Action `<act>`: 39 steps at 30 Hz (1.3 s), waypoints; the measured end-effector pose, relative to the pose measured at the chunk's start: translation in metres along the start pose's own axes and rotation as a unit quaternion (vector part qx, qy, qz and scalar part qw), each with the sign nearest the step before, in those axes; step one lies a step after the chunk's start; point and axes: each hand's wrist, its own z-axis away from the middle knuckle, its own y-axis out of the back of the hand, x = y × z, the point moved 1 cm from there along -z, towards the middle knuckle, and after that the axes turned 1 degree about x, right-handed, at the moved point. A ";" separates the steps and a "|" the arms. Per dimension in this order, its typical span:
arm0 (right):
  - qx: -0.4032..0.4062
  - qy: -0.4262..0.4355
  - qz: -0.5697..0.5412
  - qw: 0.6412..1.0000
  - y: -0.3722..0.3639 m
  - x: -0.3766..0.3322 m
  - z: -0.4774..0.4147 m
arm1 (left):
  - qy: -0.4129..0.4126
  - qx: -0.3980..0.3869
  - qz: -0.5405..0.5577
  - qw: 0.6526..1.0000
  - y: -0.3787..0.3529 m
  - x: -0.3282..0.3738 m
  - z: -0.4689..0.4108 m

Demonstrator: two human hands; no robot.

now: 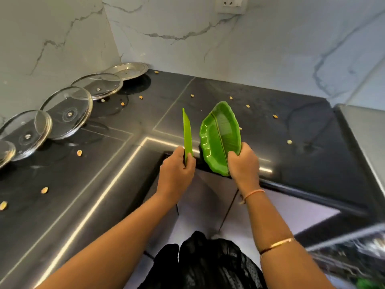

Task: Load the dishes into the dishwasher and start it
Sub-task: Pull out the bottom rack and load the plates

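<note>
Two green leaf-shaped plates are held upright over the inner corner of the black counter. My left hand grips the lower end of one green plate, which is seen edge-on. My right hand grips the lower right rim of the other green plate, whose ribbed face is turned toward me. The two plates are apart. At the lower right, blurred, part of the dishwasher rack shows.
Several glass pot lids lean in a row along the left marble wall, with a steel plate at the far end. Small yellowish food scraps are scattered over the counter. A steel surface lies at the right edge.
</note>
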 end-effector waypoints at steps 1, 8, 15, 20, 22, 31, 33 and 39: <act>0.005 0.007 0.008 1.000 0.013 0.007 0.020 | 0.004 -0.007 0.010 1.000 0.003 0.004 0.020; 0.044 0.041 0.086 0.994 0.102 0.065 0.131 | -0.015 -0.072 0.084 0.994 0.012 0.037 0.125; 0.075 -0.022 0.135 0.988 0.189 0.136 0.200 | -0.042 -0.135 0.090 0.986 -0.014 0.083 0.201; 0.067 -0.065 0.144 0.985 0.255 0.196 0.247 | -0.025 -0.205 0.084 0.975 -0.046 0.124 0.293; 0.045 -0.068 0.155 0.985 0.282 0.221 0.263 | -0.011 -0.227 0.079 0.971 -0.061 0.140 0.338; 0.000 -0.109 0.210 0.972 0.384 0.336 0.323 | 0.177 -0.342 0.111 0.916 -0.140 0.210 0.489; -0.009 -0.131 0.227 0.965 0.393 0.358 0.327 | 0.214 -0.367 0.127 0.896 -0.156 0.216 0.501; -0.031 -0.215 0.250 0.944 0.408 0.416 0.311 | 0.293 -0.420 0.142 0.847 -0.209 0.228 0.500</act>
